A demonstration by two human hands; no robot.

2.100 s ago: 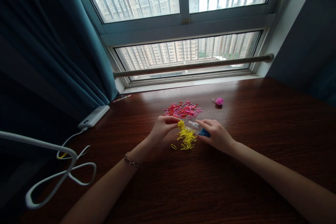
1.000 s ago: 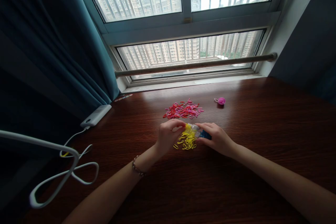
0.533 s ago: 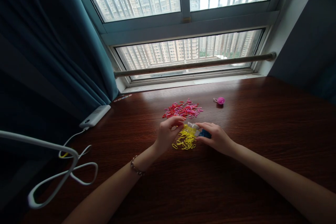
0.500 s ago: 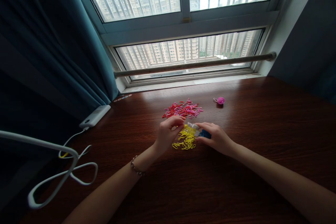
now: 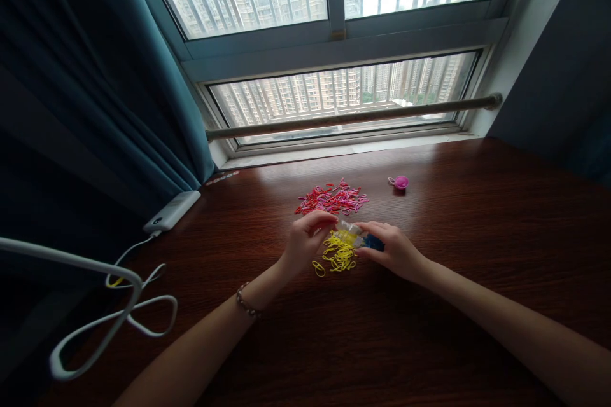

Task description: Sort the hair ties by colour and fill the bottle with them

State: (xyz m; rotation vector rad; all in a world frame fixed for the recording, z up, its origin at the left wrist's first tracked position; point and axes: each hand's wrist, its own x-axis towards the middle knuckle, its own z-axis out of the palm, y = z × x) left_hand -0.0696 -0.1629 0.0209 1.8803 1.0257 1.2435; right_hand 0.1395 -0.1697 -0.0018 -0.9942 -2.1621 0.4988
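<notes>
A small clear plastic bag [image 5: 351, 229], yellow at its left part and dark blue at its right end, lies under my right hand [image 5: 394, 251]. The thumb and fingers of that hand close on it from the right. My left hand [image 5: 308, 238] has its thumb and fingers pinched together at the bag's upper left end. What the pinch holds, if anything, is too small to make out. Just below the bag lies a loose heap of thin yellow loops [image 5: 341, 257], like small rubber bands. Beyond my left hand spreads a pile of red and pink loops [image 5: 334, 198].
Toward the window a small pink cup-shaped thing [image 5: 401, 182] with a pale loop rests on the dark wooden table [image 5: 458, 216]. On the left are a white power strip [image 5: 172, 211], white cables [image 5: 133, 292] and a blue curtain [image 5: 157, 108].
The yellow loops beside the bag have shifted, and one loop now lies apart at the left of the heap. My left pinch has moved slightly; my right hand stays on the bag.
</notes>
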